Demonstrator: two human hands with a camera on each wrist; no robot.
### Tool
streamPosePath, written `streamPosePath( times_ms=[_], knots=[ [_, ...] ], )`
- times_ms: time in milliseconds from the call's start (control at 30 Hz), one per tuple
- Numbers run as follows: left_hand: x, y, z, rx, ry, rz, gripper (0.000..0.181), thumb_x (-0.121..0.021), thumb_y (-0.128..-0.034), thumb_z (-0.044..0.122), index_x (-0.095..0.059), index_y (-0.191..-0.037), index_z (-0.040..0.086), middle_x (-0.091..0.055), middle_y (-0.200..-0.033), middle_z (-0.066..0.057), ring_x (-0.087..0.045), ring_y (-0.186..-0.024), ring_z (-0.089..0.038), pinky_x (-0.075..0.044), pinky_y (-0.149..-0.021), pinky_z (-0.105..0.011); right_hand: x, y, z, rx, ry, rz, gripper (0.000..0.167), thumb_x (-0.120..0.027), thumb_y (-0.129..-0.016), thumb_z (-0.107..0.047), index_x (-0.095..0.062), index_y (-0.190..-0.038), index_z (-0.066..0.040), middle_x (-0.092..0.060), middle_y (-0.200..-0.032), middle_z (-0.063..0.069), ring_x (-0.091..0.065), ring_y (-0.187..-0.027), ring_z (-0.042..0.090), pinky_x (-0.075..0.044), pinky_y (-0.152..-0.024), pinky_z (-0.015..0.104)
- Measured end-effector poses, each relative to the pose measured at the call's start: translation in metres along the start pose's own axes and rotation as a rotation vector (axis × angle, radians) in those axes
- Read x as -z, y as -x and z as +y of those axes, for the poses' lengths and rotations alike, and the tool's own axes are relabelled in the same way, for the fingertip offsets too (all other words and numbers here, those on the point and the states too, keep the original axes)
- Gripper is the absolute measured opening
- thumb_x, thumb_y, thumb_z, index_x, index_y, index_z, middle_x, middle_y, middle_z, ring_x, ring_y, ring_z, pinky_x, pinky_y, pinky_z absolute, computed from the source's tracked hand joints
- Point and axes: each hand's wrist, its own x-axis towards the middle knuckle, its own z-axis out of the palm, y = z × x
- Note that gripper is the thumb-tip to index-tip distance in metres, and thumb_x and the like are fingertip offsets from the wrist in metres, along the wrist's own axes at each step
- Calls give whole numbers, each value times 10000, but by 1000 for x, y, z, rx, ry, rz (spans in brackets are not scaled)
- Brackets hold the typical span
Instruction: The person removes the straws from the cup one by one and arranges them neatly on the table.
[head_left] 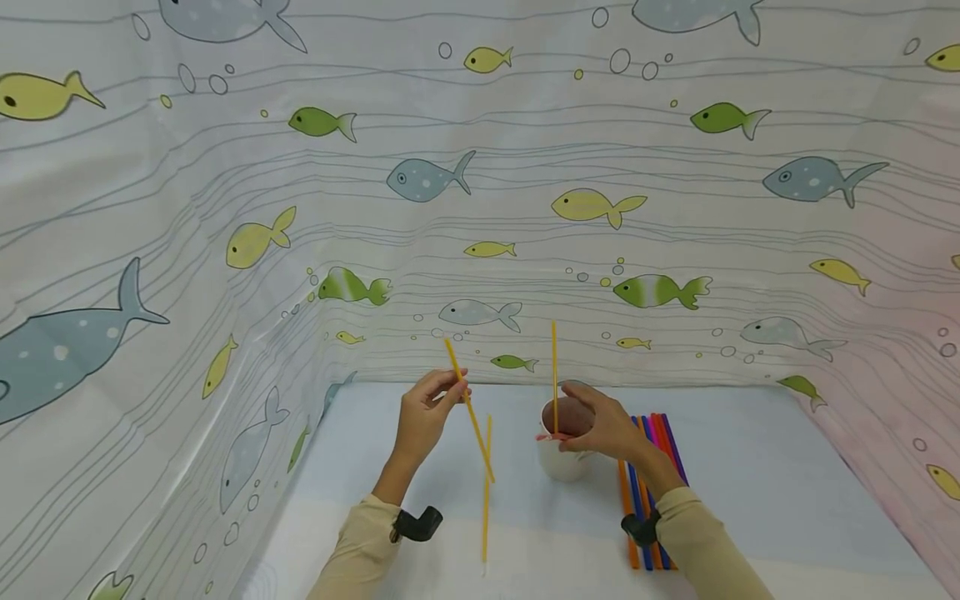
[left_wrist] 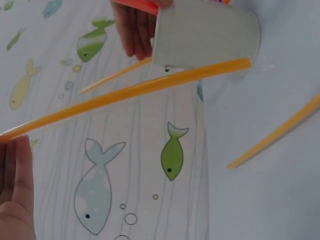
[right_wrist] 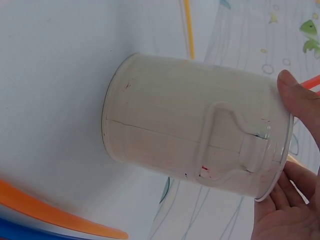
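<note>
My left hand (head_left: 422, 421) pinches a yellow straw (head_left: 477, 429) near its upper part; the straw slants down to the right above the table. A white cup (head_left: 564, 467) with a small handle stands upright to the right of it. My right hand (head_left: 611, 427) grips the cup at its rim, thumb (right_wrist: 295, 95) on one side and fingers on the other. Another yellow straw (head_left: 554, 358) rises out of the cup. At the rim by the right hand shows the end of a red straw (left_wrist: 137, 5); most of it is hidden.
A third yellow straw (head_left: 486, 517) lies on the table (head_left: 405, 550) below the left hand's straw. Several orange, blue, pink, red and purple straws (head_left: 634, 500) lie side by side, partly under the right forearm. A fish-patterned sheet (head_left: 420, 242) hangs behind and at the sides.
</note>
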Motion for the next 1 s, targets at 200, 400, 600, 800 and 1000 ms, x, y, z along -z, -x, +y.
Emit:
streamPosePath(
  times_ms=[200, 400, 600, 800, 1000],
  knots=[
    [2, 6, -20, 76, -38, -3, 183, -664, -902, -22, -681, -1079, -68, -646, -977, -233, -690, -861, -289, -597, -738, -354, -1, -1, 2, 6, 5, 1, 1045, -912, -629, -440, -399, -1497, -164, -447, -1478, 41, -415, -1309, 345, -475, -956, 580],
    [4, 16, -40, 176, -71, -7, 177, -665, -907, -9, -685, -1073, -65, -693, -945, -205, -691, -850, -341, -600, -727, -358, -1, 0, 2, -6, -8, 4, 1051, -920, -619, -427, -405, -1492, -151, -443, -1480, 42, -419, -1303, 342, -474, -959, 576],
    [6, 26, -54, 268, -111, -13, 190, -665, -911, 5, -684, -1083, -72, -705, -952, -196, -687, -853, -380, -600, -714, -350, -1, 0, 2, -23, -16, 8, 1036, -926, -606, -426, -423, -1483, -197, -436, -1486, 38, -414, -1309, 340, -463, -968, 588],
    [8, 32, -70, 353, -131, -42, 224, -668, -913, 20, -669, -1096, -111, -702, -963, -222, -690, -861, -363, -597, -724, -370, -1, 0, 3, -26, -8, 8, 1034, -920, -612, -442, -417, -1486, -217, -432, -1490, 27, -413, -1313, 328, -464, -972, 578],
    [9, 42, -103, 429, -124, -32, 265, -690, -906, 60, -664, -1096, -123, -694, -973, -251, -697, -850, -337, -600, -698, -322, -1, 0, 2, -19, -18, 2, 1037, -916, -623, -436, -404, -1494, -204, -437, -1485, 36, -420, -1302, 333, -475, -956, 578]
  ],
)
